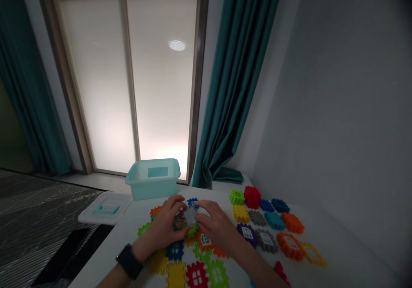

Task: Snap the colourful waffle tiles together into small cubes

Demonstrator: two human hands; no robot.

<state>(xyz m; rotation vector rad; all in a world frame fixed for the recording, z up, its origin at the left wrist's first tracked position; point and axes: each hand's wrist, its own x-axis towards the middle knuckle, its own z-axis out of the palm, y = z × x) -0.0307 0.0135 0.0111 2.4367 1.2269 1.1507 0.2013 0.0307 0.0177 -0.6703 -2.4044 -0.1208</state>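
Held item: a cluster of interlocking plastic waffle blocks (182, 222), multicoloured, with a grey block (191, 216) uppermost, sits between both hands near the far edge of the white surface (346, 253), about midway along it. Long axis: cannot tell (fingers cover most of the cluster).

Left grip: narrow; the left hand (162, 223) wraps the cluster's left side, fingers curled over it. A black wristwatch (129, 261) sits on that wrist.

Right grip: narrow; the right hand (215, 225) closes on the cluster from the right, fingers on and beside the grey block.

Hand relation: neither hand is nearer; both touch the cluster, and the hands nearly meet across it.

Under the hands: flat blocks lie spread toward the near edge, including a red block (196, 275), a yellow block (175, 275) and a green block (218, 274).

Right of the hands: separate blocks form loose rows, among them a red block (252, 197), a lime block (237, 197), a purple block (246, 234) and an orange block (291, 246).

Far edge: a pale teal plastic bin (152, 180) stands just behind the hands. A matching lid (104, 208) lies off the far-left corner.
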